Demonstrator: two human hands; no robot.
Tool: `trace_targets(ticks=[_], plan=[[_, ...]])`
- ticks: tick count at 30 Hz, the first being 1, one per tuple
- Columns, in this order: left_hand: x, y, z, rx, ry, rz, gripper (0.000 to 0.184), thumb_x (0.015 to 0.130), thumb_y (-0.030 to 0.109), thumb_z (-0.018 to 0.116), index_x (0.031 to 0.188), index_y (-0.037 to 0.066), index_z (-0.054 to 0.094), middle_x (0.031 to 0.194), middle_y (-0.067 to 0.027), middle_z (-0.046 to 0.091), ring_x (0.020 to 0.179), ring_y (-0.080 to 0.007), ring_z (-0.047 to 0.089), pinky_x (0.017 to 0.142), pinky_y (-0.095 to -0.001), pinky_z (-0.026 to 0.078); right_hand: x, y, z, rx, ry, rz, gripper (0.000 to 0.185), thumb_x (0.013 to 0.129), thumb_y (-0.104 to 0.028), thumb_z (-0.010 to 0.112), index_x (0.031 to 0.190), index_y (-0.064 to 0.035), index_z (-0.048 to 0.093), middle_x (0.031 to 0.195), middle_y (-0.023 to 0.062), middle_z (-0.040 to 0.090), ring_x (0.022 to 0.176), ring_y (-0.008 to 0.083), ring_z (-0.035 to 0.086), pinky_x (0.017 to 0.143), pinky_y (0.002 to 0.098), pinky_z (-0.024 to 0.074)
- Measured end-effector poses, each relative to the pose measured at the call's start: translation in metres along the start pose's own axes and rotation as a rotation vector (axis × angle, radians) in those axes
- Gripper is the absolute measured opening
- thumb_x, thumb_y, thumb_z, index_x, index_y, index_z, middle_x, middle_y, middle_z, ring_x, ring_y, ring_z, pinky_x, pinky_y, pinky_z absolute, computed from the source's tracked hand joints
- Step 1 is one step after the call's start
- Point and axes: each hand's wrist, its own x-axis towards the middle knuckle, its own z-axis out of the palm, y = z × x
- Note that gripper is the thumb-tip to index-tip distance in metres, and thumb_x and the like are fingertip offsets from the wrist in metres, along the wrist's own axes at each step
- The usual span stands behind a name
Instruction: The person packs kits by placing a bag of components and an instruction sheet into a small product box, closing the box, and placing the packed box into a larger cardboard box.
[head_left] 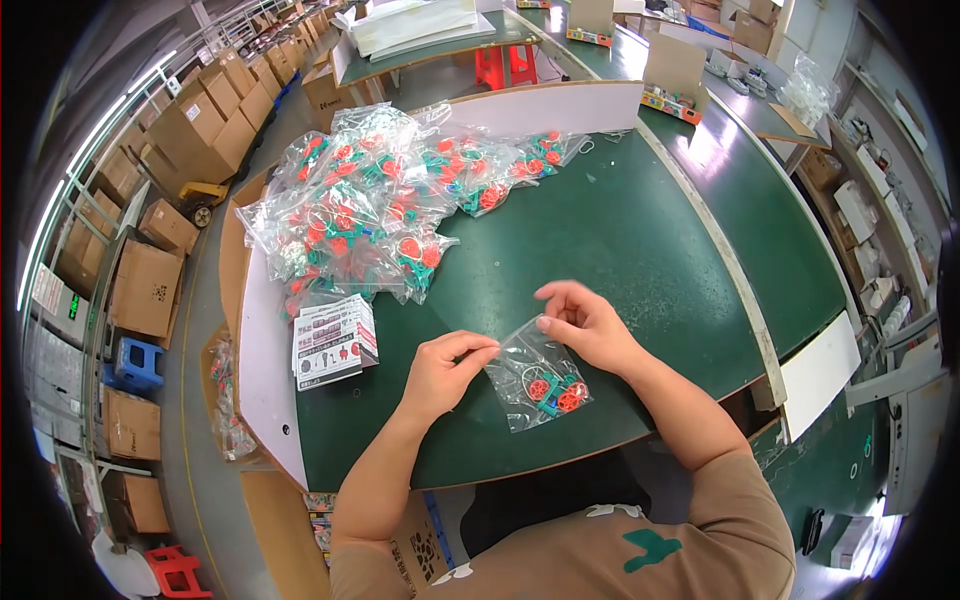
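A clear plastic zip bag hangs tilted just above the green table near its front edge. Inside it are red wheel-like pieces, teal and blue parts and a pale loop. My left hand pinches the bag's upper left corner between thumb and fingers. At the upper right corner, the thumb of my right hand presses on the bag; its forefinger is raised and slightly blurred, and the other fingers curl behind. A stack of printed leaflets lies left of my left hand.
A large heap of similar filled bags covers the table's back left. Low white boards edge the green table at the back and left. A metal strip runs along its right side. Cardboard boxes stand on the left.
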Motion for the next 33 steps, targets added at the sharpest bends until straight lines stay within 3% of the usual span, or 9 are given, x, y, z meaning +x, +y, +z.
trace_targets(ticks=[6,10,15,21,25,33], plan=[[0.001,-0.005,0.0,-0.076,0.12,-0.035,0.009,0.092,0.004,0.076,0.1,0.0,0.079,0.094,-0.0013,0.077,0.071,-0.0092,0.058,0.064,-0.0226,0.045,-0.001,0.007,-0.014,-0.221,0.002,-0.132,0.01,0.097,-0.011,0.075,0.105,-0.0043,0.074,0.075,-0.0027,0.061,0.067,0.0046,0.051,0.061,0.0192,0.0411],[-0.001,0.001,0.002,-0.003,0.008,0.075,0.009,0.091,0.0,0.075,0.099,-0.001,0.078,0.094,-0.0022,0.076,0.075,-0.0108,0.06,0.069,-0.0223,0.047,-0.006,-0.005,-0.005,-0.298,-0.149,0.111,0.015,0.097,-0.012,0.077,0.109,-0.0048,0.072,0.071,-0.0035,0.058,0.064,0.0045,0.05,0.058,0.0187,0.0397],[-0.002,0.005,0.004,0.026,-0.048,0.108,0.008,0.09,-0.001,0.076,0.098,-0.001,0.077,0.093,-0.0028,0.076,0.075,-0.0115,0.061,0.068,-0.0232,0.046,-0.001,0.005,-0.005,-0.248,0.016,0.081,0.016,0.096,-0.012,0.077,0.11,-0.0045,0.074,0.069,-0.0038,0.058,0.06,0.0048,0.049,0.056,0.0198,0.0394],[-0.001,0.004,0.003,0.023,-0.037,0.109,0.008,0.09,0.0,0.077,0.098,-0.001,0.077,0.094,-0.0031,0.076,0.074,-0.0119,0.061,0.067,-0.0237,0.046,0.0,0.004,-0.004,-0.188,-0.022,-0.014,0.014,0.096,-0.012,0.077,0.109,-0.0049,0.076,0.065,-0.0036,0.057,0.058,0.0048,0.05,0.055,0.0207,0.0392],[-0.001,0.005,0.003,0.03,-0.025,0.132,0.008,0.09,0.0,0.077,0.097,-0.001,0.077,0.094,-0.003,0.076,0.074,-0.012,0.06,0.067,-0.0239,0.046,-0.003,0.005,-0.008,-0.32,-0.117,-0.032,0.011,0.097,-0.011,0.076,0.106,-0.0054,0.077,0.066,-0.0019,0.06,0.059,0.005,0.055,0.054,0.02,0.0428],[-0.001,0.005,0.003,0.052,-0.035,0.115,0.008,0.092,0.001,0.075,0.1,-0.001,0.077,0.094,-0.0033,0.076,0.073,-0.0125,0.06,0.067,-0.0241,0.046,-0.004,-0.002,-0.007,-0.223,-0.112,0.05,0.009,0.098,-0.01,0.073,0.102,-0.0036,0.078,0.07,0.001,0.068,0.059,0.0062,0.06,0.053,0.0193,0.0485]])
